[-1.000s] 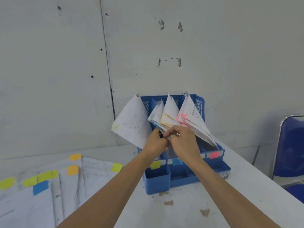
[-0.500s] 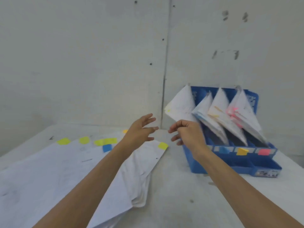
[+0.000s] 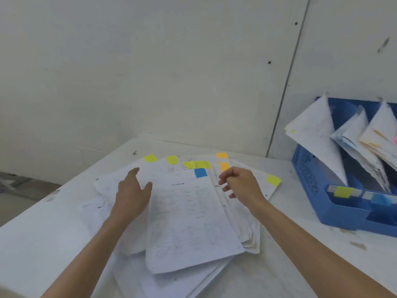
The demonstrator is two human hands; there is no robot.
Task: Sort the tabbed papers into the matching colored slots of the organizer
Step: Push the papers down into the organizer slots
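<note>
A loose pile of white papers lies on the table, with yellow, orange and blue tabs along its far edge. The top sheet carries a blue tab. My left hand hovers flat over the left part of the pile, fingers straight. My right hand hangs above the pile's right side with loosely curled fingers, holding nothing. The blue organizer stands at the right edge with papers leaning in its slots; a yellow label and a blue label mark its front.
The white table butts against a white wall. Its left edge drops to the floor at the far left. The organizer is cut off by the right frame edge. Small stains dot the table by the organizer.
The view swung left from the organizer to the pile. Both hands left the organizer's papers and now hover over the pile, empty.
</note>
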